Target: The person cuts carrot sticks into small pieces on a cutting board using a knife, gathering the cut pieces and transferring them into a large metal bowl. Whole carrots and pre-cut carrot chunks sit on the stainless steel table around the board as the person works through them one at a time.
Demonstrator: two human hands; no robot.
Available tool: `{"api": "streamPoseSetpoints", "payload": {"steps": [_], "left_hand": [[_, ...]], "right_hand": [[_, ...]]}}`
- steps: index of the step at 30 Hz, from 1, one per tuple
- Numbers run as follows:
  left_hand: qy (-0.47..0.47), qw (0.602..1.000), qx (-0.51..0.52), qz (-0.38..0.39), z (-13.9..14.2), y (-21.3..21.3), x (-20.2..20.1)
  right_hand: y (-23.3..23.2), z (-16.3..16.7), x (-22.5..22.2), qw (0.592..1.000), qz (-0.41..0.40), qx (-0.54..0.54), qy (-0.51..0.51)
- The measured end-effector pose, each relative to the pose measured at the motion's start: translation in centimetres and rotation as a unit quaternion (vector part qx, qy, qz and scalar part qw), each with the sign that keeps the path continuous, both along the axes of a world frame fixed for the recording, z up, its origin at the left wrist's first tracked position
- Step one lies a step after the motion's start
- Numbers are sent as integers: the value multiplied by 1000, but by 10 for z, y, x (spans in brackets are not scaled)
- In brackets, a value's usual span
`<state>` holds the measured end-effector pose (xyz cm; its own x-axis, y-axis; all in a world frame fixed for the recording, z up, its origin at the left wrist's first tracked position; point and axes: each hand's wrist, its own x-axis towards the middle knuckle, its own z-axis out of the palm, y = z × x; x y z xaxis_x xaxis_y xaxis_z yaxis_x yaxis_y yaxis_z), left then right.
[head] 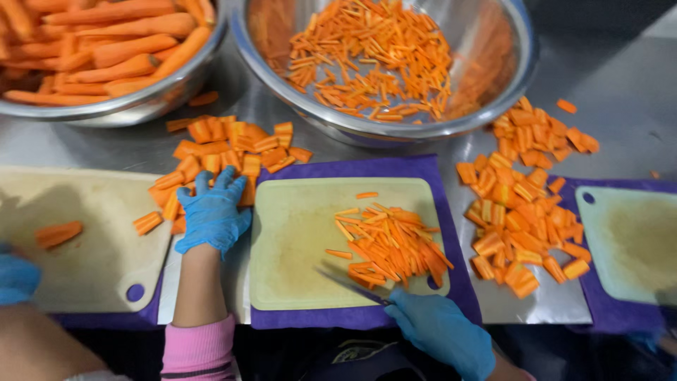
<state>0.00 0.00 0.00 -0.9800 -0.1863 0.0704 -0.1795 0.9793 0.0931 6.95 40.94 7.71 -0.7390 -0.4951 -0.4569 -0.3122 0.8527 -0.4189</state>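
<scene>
Carrot sticks [391,243] heaped on right half of centre cutting board [296,240], spilling toward its right edge. Right hand [441,328] clenched on knife [352,284], blade flat beside the heap. Left hand [211,212] off the board, fingers spread over carrot slabs [226,152] on steel counter [620,99], gripping nothing I can see. Risks: sticks sliding off onto purple mat [352,169]; idle blade near someone else's gloved hand [15,276] far left.

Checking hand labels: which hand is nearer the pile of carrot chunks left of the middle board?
Left. The left hand rests on the carrot chunks; the right hand holds a knife at the board's near edge.
</scene>
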Motion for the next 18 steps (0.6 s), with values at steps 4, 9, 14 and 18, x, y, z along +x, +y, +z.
{"api": "streamPoseSetpoints", "payload": {"steps": [4,9,14,18], "left_hand": [[-27,998,-55,-5,3,3,-12],[-112,991,-67,16,13,1,-32],[-120,990,-80,-8,28,9,-44],[-150,987,-60,1,32,8,-43]], "right_hand": [[-1,-17,-8,994,25,73,75],[2,-26,-35,983,-8,48,176],[1,-29,-60,948,21,33,315],[4,-26,-67,939,33,-9,341]]}}
